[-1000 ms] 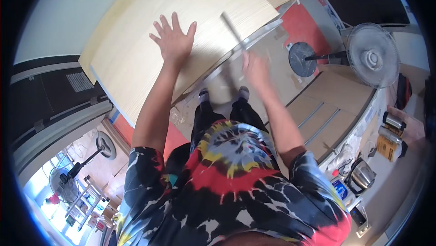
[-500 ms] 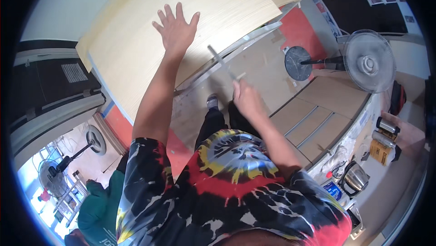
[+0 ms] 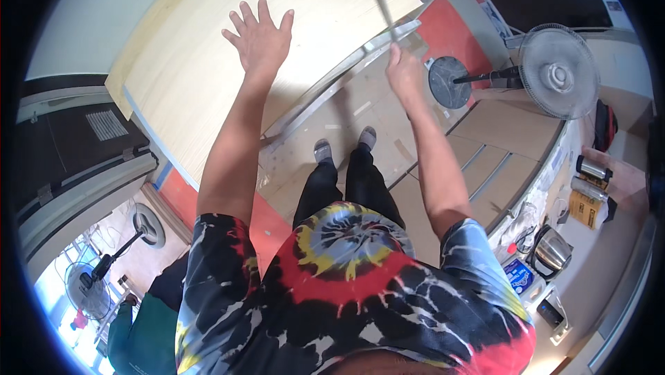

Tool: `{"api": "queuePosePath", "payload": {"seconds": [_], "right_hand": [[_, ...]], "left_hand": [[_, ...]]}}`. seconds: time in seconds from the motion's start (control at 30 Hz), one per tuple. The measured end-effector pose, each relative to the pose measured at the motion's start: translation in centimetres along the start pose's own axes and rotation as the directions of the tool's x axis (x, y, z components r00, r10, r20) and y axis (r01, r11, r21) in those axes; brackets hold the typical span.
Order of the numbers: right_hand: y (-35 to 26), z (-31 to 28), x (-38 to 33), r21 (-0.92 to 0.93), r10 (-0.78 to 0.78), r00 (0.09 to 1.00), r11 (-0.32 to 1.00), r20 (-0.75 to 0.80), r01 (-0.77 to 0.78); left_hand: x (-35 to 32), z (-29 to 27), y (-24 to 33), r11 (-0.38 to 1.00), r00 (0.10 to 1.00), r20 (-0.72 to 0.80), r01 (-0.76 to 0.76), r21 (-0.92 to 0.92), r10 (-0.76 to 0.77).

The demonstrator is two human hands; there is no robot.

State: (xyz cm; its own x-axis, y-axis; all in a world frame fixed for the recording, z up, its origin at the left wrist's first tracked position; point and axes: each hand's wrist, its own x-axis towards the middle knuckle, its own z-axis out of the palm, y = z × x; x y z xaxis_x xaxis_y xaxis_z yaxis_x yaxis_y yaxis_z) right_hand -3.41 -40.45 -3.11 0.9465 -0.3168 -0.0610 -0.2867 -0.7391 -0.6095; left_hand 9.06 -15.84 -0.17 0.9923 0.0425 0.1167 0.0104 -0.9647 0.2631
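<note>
My left hand (image 3: 262,45) presses flat on a large pale wood-grain sheet (image 3: 181,87), its fingers spread. My right hand (image 3: 406,76) is closed round one end of a long, flat, grey file-like bar (image 3: 384,12). The bar points away from me, with its far end over the right part of the sheet, near the front edge. Whether it touches the sheet I cannot tell. The end inside my fist is hidden.
A standing fan (image 3: 558,69) with a round black base (image 3: 449,82) is at the right. Cardboard (image 3: 509,129) bearing two thin metal strips lies nearer. A kettle (image 3: 552,250) stands at lower right. Another person in a green top (image 3: 151,330) is at lower left.
My right hand has moved away from me and to the right, carrying the file-like bar over the sheet. My left hand stays spread on the sheet. Both my feet now show.
</note>
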Motion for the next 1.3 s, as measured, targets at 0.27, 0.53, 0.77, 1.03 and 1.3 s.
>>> {"api": "queuePosePath", "payload": {"seconds": [0.27, 0.53, 0.77, 1.03, 1.3], "right_hand": [[-4.6, 1.1, -11.8, -0.088, -0.058, 0.921, 0.991, 0.385, 0.1], [10.1, -3.6, 0.9, 0.38, 0.273, 0.912, 0.913, -0.307, -0.146], [10.2, -0.9, -14.5, 0.6, 0.447, 0.77, 0.484, 0.457, -0.637], [7.8, -7.5, -11.7, 0.82, 0.25, 0.835, 0.192, 0.491, -0.539], [4.4, -12.3, -10.5, 0.463, -0.429, 0.468, -0.124, 0.772, -0.877]], "left_hand": [[-0.2, -0.2, -1.3, 0.997, 0.999, -0.022, 0.029, -0.076, -0.031], [-10.3, -2.9, 0.7, 0.905, 0.9, 0.176, -0.417, 0.081, 0.399], [-10.1, 1.8, 8.8, 0.892, 0.899, 0.055, -0.438, 0.11, 0.435], [-12.8, 2.5, 15.0, 0.762, 0.743, 0.498, -0.026, -0.647, 0.448], [-19.9, -3.5, 21.0, -0.044, 0.785, 0.565, 0.593, -0.804, 0.254]]}}
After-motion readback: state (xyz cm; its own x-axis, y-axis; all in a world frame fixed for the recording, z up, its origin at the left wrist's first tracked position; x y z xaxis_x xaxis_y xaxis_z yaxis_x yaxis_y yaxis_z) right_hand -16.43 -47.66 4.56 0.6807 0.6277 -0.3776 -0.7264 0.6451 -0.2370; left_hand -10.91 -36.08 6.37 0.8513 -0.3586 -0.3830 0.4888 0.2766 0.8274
